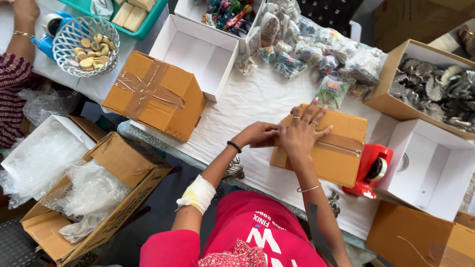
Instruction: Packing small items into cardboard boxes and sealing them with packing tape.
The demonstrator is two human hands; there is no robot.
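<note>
A small brown cardboard box (341, 148) lies on the white-covered table (247, 99), with a strip of clear tape across its top. My right hand (301, 132) rests flat on the box's top with fingers spread, rings on two fingers and a bangle on the wrist. My left hand (257, 134) is curled at the box's left edge, fingers closed on the flap there. My left forearm carries a white bandage (198, 194). A red tape dispenser (371, 170) stands touching the box's right side.
A taped cardboard box (156, 94) and an open white box (198, 52) sit to the left; another white box (430, 165) is at right. Bagged trinkets (321, 54), a box of silver metal pieces (435, 86), a white basket (86, 47), and another person's arm (15, 64) surround.
</note>
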